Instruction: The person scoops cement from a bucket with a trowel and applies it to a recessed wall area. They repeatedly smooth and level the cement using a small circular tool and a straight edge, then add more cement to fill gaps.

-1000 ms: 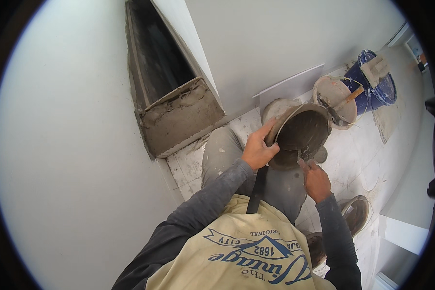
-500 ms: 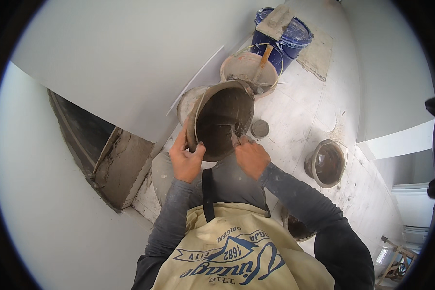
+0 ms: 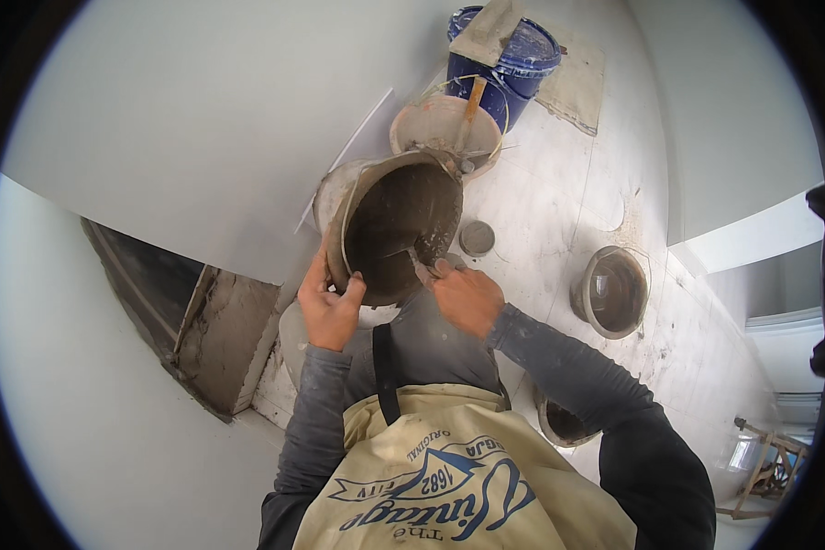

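Observation:
A mud-coated bucket [image 3: 385,200] lies tipped toward me above my knees, its dark mouth facing me. My left hand [image 3: 330,307] is closed on the near left part of its rim, thumb on the inner side. Inside the mouth's right side, my right hand [image 3: 467,298] grips a scraper [image 3: 419,265] by its grey, caked handle. The blade's thin edge rests near the bucket's inner wall; most of it blends into the dark inside. Wet smears show on the wall beside it.
Behind stand a pale bucket [image 3: 414,124] with a wooden-handled tool [image 3: 470,112] and a lidded blue bucket [image 3: 495,78]. A small round tub [image 3: 477,238] sits close by on the floor. Two more buckets, one round [image 3: 616,291] and one partly behind my arm [image 3: 564,423], stand right.
The whole scene has shifted slightly left in view. The scraper and my right hand have moved a little toward me along the bucket's inner wall; my left hand keeps its hold.

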### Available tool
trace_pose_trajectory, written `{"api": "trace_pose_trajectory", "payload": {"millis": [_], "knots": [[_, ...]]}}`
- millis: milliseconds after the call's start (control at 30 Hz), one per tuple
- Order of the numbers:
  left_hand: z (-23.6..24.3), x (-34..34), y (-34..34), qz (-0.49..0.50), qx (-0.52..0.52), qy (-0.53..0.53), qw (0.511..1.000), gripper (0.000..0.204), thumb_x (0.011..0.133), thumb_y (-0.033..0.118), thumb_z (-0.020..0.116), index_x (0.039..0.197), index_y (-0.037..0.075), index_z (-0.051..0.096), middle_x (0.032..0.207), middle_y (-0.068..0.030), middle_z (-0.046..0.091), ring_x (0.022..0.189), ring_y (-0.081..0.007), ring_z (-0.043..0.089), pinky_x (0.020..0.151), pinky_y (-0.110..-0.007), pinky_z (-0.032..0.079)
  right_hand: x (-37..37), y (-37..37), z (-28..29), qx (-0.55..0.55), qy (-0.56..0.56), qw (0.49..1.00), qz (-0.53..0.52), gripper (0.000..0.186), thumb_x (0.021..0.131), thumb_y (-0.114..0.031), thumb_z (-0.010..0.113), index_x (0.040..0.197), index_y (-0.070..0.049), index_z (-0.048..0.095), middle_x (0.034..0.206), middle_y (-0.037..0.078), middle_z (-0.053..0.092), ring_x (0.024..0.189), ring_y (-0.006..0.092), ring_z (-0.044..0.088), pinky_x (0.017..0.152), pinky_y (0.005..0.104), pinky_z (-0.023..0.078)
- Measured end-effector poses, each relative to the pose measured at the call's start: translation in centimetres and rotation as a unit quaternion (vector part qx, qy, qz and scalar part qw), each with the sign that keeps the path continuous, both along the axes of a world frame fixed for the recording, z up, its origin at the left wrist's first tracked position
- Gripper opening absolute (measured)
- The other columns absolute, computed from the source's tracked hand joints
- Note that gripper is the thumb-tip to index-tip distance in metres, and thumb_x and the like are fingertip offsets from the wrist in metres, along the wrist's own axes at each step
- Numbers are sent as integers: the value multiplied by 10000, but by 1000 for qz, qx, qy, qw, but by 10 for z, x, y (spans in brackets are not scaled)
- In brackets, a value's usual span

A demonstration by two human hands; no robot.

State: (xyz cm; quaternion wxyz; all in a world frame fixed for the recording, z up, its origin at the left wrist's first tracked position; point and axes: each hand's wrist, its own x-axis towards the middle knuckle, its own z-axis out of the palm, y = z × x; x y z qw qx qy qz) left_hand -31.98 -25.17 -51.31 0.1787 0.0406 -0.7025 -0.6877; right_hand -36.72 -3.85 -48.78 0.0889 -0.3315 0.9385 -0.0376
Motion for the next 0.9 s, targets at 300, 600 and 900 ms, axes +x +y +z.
{"api": "trace_pose_trajectory", "payload": {"millis": [300,600,900], "knots": [[37,4,14,3,-102,73,992,619,745,-79,583,1360,-56,517,1323,-176,611,1176,-217,610,1011,-345,455,11,-23,25,-13,53,992,-116,586,847,-65,551,1391,101,410,951,245,642,738,359,694,679,420,565],[69,15,-26,-103,-210,90,968,598,726,-101,613,1318,-36,564,1319,-168,618,1207,-222,593,1025,-357,447,-19,39,11,-323,-293,895,-88,402,966,-153,580,1309,57,561,884,119,712,699,147,639,709,303,533],[37,27,-45,-79,-38,-45,995,553,778,-97,660,1315,-50,538,1174,-86,653,1036,-137,620,881,-274,503,-4,28,-69,-477,-548,675,-127,350,1028,-202,537,1337,-40,564,797,11,588,608,54,510,499,231,442]]}}
